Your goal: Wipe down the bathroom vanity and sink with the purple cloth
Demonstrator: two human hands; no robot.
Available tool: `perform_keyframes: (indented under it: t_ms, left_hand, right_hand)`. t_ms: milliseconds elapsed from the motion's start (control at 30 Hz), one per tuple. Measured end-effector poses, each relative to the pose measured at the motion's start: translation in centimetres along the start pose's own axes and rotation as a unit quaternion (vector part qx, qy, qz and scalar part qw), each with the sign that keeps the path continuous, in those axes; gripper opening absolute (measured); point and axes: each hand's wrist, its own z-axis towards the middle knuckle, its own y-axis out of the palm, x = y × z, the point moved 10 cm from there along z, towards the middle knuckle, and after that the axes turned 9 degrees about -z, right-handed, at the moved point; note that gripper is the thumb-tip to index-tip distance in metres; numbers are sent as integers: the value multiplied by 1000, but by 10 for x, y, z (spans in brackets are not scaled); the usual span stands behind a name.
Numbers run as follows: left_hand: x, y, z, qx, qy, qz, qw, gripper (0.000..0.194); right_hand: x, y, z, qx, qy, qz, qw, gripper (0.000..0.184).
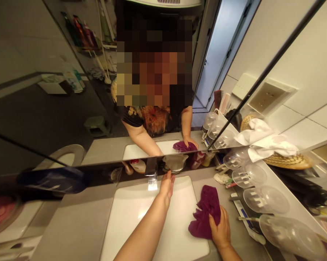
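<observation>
My right hand point(221, 229) presses on a crumpled purple cloth point(204, 213) that lies on the right rim of the white sink point(130, 214), fingers closed over its lower edge. My left hand point(167, 184) reaches forward over the basin, fingers together, close to the chrome faucet point(151, 174) and just below a small metal dish point(175, 164) on the ledge. The mirror above repeats both hands and the cloth.
Several clear plastic cups point(265, 198) lie in a row on the right counter beside a toothbrush point(245, 217) and tubes. White towels point(272, 148) rest on a woven basket point(288, 161). A toilet point(68, 156) stands at left, and a dark blue object point(51, 180) sits on the ledge.
</observation>
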Motion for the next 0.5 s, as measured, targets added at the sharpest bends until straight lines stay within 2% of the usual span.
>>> perform_keyframes:
  t_ms: [133,233,300,400,500]
  left_hand:
    - [8,-15,-33,-38,1,74,997,33]
    - [17,-53,-77,-73,7,150,986,46]
    - [19,-98,-106,-92,-1,199,976,51]
    - [19,-175,-147,-151,-19,368,917,68]
    - [49,-258,-177,-106,37,430,896,77]
  right_hand:
    - [1,1,1,11,1,2,1000,63]
    - [3,4,2,11,2,9,1000,64]
    - [6,7,2,14,3,10,1000,65]
    - [9,9,4,22,4,6,1000,69]
    - [8,11,10,20,0,2,1000,69]
